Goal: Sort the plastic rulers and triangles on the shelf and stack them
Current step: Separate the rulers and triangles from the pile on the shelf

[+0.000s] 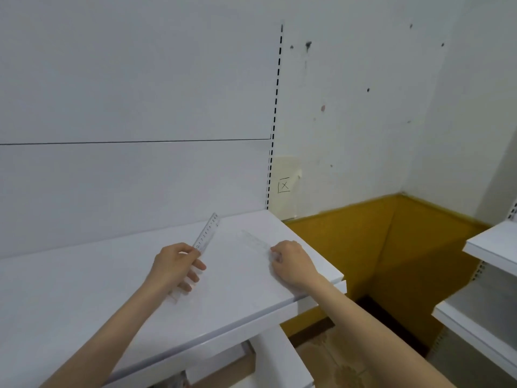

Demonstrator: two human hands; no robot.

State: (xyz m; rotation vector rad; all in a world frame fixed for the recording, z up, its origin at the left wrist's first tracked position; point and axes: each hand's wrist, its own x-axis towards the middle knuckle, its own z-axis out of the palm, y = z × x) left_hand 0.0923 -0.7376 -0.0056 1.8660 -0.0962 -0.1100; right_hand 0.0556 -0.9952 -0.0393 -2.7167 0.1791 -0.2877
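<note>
My left hand [174, 266] pinches the near end of a clear plastic ruler [208, 229] and holds it tilted up above the white shelf [117, 281]. A second clear ruler [256, 242] lies flat on the shelf to the right, faint against the white. My right hand [292, 260] has its curled fingertips on that ruler's near end. Whether the fingers pinch it or only touch it is unclear.
The shelf's right front corner [340, 278] lies just beyond my right hand. A white back panel [134, 175] rises behind the shelf. More white shelves [492, 245] stand at the far right, across a gap with a yellow lower wall [363, 233].
</note>
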